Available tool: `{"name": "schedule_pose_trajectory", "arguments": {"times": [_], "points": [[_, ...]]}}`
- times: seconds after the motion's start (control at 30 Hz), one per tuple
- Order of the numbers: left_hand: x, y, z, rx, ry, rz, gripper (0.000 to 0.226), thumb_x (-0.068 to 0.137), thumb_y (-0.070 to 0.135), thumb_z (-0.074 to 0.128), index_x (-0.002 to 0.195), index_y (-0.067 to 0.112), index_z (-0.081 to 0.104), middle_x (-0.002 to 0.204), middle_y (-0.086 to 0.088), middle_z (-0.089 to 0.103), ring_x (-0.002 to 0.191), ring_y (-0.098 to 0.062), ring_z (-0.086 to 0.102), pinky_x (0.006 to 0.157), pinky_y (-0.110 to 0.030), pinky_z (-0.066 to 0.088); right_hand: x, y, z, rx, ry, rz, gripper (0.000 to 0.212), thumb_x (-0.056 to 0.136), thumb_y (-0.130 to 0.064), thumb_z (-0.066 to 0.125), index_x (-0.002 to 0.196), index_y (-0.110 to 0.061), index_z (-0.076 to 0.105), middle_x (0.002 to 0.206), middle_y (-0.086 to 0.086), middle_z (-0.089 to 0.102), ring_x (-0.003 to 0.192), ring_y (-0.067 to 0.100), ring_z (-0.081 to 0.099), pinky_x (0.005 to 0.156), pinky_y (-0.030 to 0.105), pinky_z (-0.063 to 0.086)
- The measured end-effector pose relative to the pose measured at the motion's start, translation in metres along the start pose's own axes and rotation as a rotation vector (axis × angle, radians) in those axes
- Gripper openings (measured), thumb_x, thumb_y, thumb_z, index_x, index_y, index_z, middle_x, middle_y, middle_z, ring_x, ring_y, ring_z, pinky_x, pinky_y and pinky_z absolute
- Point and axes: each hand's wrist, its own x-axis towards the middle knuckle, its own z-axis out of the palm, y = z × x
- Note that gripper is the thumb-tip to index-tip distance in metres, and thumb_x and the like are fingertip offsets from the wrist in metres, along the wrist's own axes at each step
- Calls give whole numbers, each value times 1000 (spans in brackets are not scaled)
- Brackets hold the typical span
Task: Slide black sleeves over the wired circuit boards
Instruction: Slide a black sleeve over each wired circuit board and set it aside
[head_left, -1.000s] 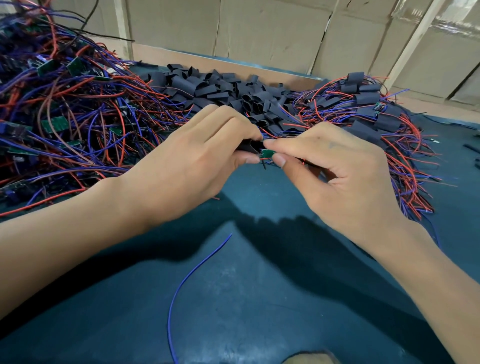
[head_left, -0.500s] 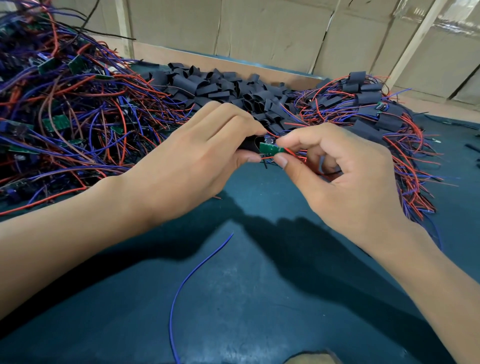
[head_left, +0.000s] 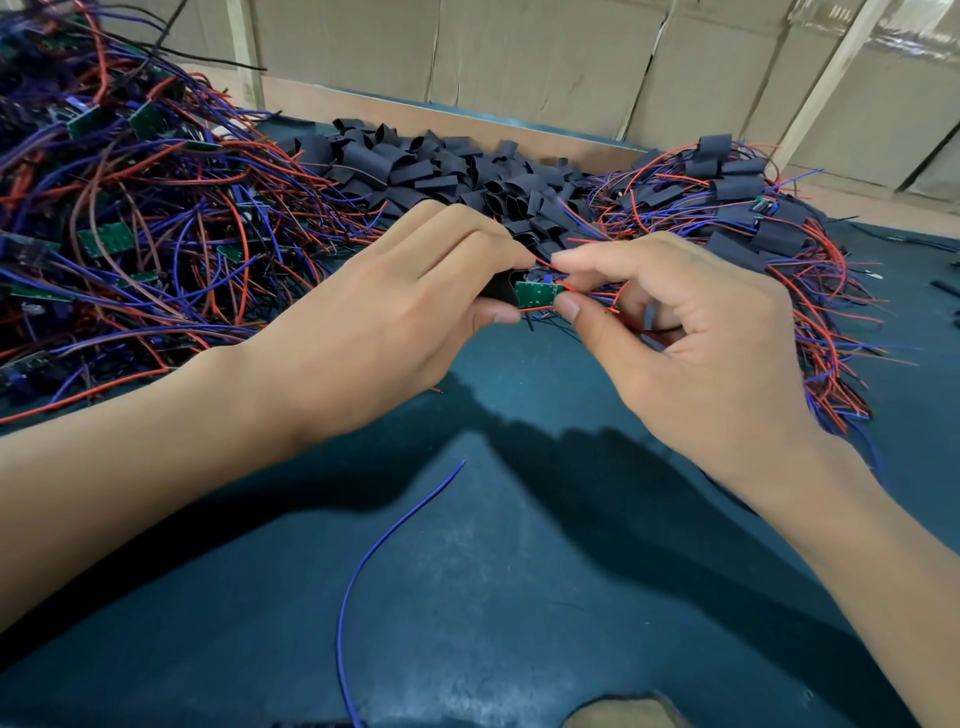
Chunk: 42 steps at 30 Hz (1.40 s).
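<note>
L hand (head_left: 395, 312) grips black tubular plastic sleeve (head_left: 500, 292); R hand (head_left: 691, 338) pinches small green wired circuit board (head_left: 537, 294), approx. half inserted.

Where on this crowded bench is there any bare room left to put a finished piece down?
The widest bare patch is the dark mat in front of both hands, crossed only by a loose blue wire. A smaller strip lies at the far right, beyond the sleeved pile. The left is buried under bare wired boards, and the back middle under loose black sleeves.
</note>
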Motion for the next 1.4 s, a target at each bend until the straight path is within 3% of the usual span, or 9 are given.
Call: {"name": "schedule_pose_trajectory", "arguments": {"times": [0.27, 0.6, 0.87, 1.03, 1.17, 1.27, 1.4], "points": [[0, 2, -2, 11, -6, -6, 33, 103, 18, 60, 124, -6, 60, 119, -20, 61, 105, -38, 58, 98, -45, 46, 0, -3, 2, -43, 33, 32, 17, 90, -13, 74, 107, -16, 72, 86, -28, 60, 56, 14, 44, 62, 5, 33], [0, 4, -2, 40, -9, 20, 31, 103, 17, 60, 123, -6, 61, 116, -20, 62, 102, -39, 59, 95, -47, 48, 0, -4, 4, -23, 36, 39, 25, 89, -15, 76, 114, -18, 71, 90, -14, 72, 56, 19, 48, 65, 7, 38], [-1, 3, 0, 62, -6, 35, 28, 102, 14, 60, 122, -7, 62, 115, -20, 63, 99, -41, 58, 94, -48, 48, -2, -2, 6, -24, 13, -18, 28, 91, -15, 75, 119, -19, 71, 91, -16, 70, 66, 17, 59, 67, 30, 53], [-3, 3, 1, 58, 7, 38, 28, 102, 13, 60, 122, -7, 62, 117, -21, 63, 100, -41, 59, 95, -48, 49, -2, -2, 4, -52, 11, -45, 26, 91, -13, 75, 116, -16, 73, 91, -21, 64, 75, -11, 53, 71, 15, 48], [-3, 2, 3, 43, -7, 56, 29, 102, 12, 59, 124, -8, 62, 119, -21, 63, 102, -41, 60, 97, -48, 49, -1, -3, 5, -78, 0, -52, 17, 89, -11, 77, 106, -15, 76, 83, -36, 51, 66, -4, 51, 68, 11, 42], [-4, 4, 3, -7, -12, 37, 32, 102, 14, 60, 128, -6, 60, 122, -18, 63, 106, -37, 59, 100, -44, 47, -1, -4, 6, -48, 14, 1, 7, 87, -10, 78, 93, -13, 74, 64, -26, 46, 53, 2, 41, 60, 5, 30], [-4, 4, 1, -64, 32, -11, 32, 101, 21, 62, 122, -3, 62, 116, -13, 65, 102, -34, 61, 94, -45, 50, -2, -2, 4, 97, 20, 129, 10, 87, -16, 79, 92, -13, 71, 61, -22, 53, 49, 6, 46, 55, 7, 30]]}}
